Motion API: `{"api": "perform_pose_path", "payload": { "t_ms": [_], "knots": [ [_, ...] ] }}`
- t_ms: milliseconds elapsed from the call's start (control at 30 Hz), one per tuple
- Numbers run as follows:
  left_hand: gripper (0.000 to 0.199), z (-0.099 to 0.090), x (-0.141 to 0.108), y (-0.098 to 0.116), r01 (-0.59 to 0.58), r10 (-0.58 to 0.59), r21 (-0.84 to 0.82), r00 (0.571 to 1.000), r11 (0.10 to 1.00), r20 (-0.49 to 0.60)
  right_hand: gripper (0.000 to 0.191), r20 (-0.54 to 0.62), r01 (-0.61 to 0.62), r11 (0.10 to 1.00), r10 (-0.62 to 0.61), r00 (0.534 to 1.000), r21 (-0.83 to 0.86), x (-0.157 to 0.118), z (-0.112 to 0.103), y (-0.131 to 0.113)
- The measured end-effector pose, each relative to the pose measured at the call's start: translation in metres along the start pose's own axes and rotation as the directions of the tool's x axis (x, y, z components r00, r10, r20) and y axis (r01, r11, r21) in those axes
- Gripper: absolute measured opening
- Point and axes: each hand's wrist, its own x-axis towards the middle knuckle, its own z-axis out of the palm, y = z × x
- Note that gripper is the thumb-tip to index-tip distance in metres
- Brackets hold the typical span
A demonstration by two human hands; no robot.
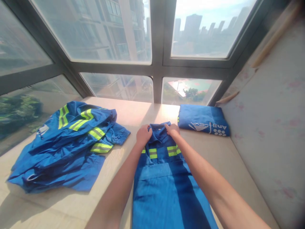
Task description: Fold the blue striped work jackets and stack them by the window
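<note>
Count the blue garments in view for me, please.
3: a crumpled garment at left, a laid-out garment in the middle, a folded garment at right; more could lie hidden.

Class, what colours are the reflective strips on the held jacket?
Reflective strips: yellow-green, grey along the middle, best in head view.

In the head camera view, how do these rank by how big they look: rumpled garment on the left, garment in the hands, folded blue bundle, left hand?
1. Rumpled garment and held garment: too close to rank; the held one runs out of frame.
2. Folded bundle
3. Left hand
</note>
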Motion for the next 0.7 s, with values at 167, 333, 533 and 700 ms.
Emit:
{"api": "perform_pose_path", "payload": {
  "t_ms": [167,333,533,700],
  "knots": [
    [0.029,0.018,0.033,-0.012,0.068,-0.067,-0.030,0.997,0.997,0.036,0.038,0.024,-0.047,0.999,0.046,0.999,0.006,0.023,0.014,0.013],
    [0.034,0.027,0.030,-0.025,0.113,-0.111,-0.089,0.993,0.990,0.034,0.037,0.029,-0.118,0.993,0.119,0.992,-0.023,0.040,0.018,0.032],
    [0.035,0.029,0.026,-0.029,0.131,-0.128,-0.137,0.991,0.982,0.024,0.041,0.006,-0.107,0.964,0.112,0.994,-0.243,0.033,0.005,0.040],
    [0.033,0.030,0.028,-0.029,0.132,-0.130,-0.154,0.991,0.979,0.022,0.033,0.181,0.258,0.623,-0.186,0.966,-0.738,0.001,0.014,0.045]
  ]
}}
